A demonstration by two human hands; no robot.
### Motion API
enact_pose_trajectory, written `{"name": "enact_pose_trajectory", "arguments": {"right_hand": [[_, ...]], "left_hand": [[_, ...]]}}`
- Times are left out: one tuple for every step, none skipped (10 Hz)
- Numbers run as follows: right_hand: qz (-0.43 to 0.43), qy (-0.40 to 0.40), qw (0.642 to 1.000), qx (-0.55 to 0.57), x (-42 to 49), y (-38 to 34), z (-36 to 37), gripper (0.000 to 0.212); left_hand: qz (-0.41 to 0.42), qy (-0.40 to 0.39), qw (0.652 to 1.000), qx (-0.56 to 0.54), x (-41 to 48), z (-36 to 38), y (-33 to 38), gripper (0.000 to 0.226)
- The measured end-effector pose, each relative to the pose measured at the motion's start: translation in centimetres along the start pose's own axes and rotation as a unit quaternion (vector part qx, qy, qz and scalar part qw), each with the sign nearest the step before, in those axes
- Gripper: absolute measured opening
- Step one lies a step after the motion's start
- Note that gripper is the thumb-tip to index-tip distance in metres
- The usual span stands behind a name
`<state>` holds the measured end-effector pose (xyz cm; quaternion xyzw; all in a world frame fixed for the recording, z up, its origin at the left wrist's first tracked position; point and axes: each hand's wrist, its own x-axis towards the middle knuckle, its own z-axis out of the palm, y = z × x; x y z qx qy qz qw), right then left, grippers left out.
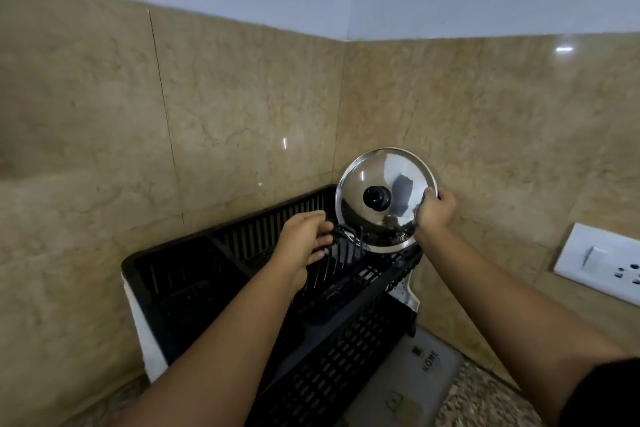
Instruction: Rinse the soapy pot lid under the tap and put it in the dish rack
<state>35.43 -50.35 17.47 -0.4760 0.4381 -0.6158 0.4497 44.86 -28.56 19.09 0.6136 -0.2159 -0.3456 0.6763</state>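
Pot lid held upright over the far right corner of the dish rack, my right hand clamping its rim; left hand loosely curled, empty, at the rack's slots; I should lower the rim squarely between dividers before releasing.

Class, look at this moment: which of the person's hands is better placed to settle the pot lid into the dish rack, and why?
The right hand: it already grips the pot lid by its rim, upright over the back corner of the dish rack. The left hand holds nothing, reaching into the rack's slats.
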Motion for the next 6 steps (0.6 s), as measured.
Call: {"name": "enact_pose_trajectory", "arguments": {"right_hand": [[0.018,-0.019,1.000,-0.012,0.2,0.8,0.3,0.021],[0.043,-0.068,0.996,-0.022,0.5,0.7,0.4,0.027],[0.049,-0.108,0.992,-0.040,0.5,0.3,0.5,0.032],[0.058,-0.126,0.989,-0.056,0.2,0.3,0.2,0.029],[0.067,-0.150,0.984,-0.068,-0.2,-0.1,-0.6,0.022],[0.056,-0.138,0.985,-0.083,-1.1,-0.2,-2.0,0.024]], "left_hand": [[0.004,-0.004,1.000,-0.004,-0.1,0.0,0.1,0.024],[0.013,-0.011,1.000,0.000,-0.1,0.0,-0.2,0.021],[0.027,-0.013,0.999,0.010,-0.1,-0.1,-0.2,0.020],[0.033,-0.016,0.999,0.021,-0.1,-0.2,-0.4,0.019],[0.050,-0.009,0.998,0.028,-0.5,0.1,-0.4,0.017],[0.085,0.027,0.995,0.033,-1.1,0.2,-0.2,0.016]]}}
